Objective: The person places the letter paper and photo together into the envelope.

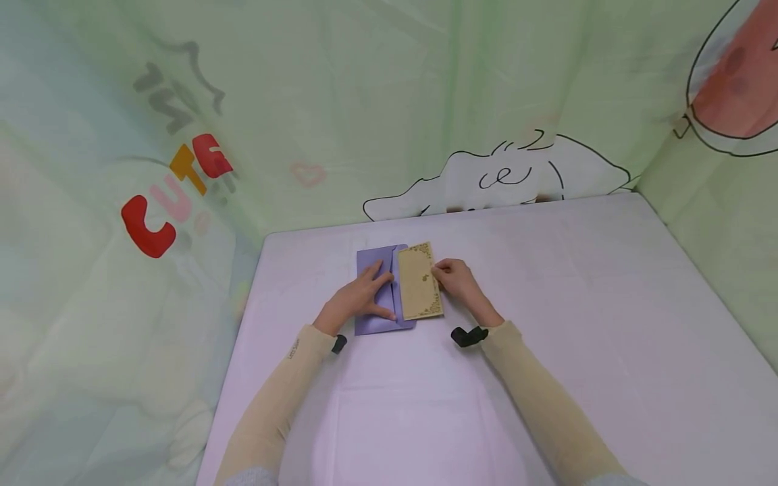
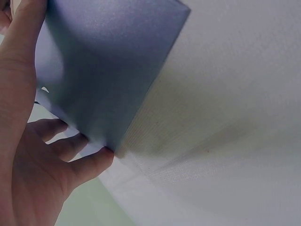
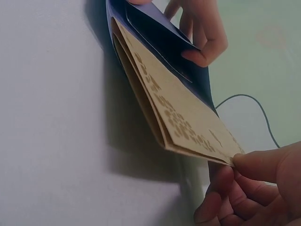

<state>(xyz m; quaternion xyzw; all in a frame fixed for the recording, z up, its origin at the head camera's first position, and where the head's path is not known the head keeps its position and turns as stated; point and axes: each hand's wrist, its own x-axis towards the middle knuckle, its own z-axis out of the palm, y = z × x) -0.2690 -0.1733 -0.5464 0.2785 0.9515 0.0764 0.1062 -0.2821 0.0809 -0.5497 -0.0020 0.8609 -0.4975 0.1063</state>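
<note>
A purple envelope [image 1: 378, 326] is held up at a tilt over the table, its opening facing right. My left hand [image 1: 360, 297] grips it, thumb and fingers at its edges. In the right wrist view, a left fingertip lies at the lip of the open envelope [image 3: 162, 40]. A tan folded card [image 1: 418, 283] with brown floral corner ornaments overlaps the envelope's right part. My right hand [image 1: 457, 278] pinches the card's right edge between thumb and fingers. From the left wrist, the plain purple side of the envelope [image 2: 113, 56] shows, with fingers along its edge.
A pale, pinkish-white cloth [image 1: 419, 418] covers the table. Behind it hangs a light green curtain [image 1: 352, 121] with cartoon drawings and coloured letters on the left. A black strap [image 1: 469, 336] sits at my right wrist, over a beige sleeve [image 1: 541, 391].
</note>
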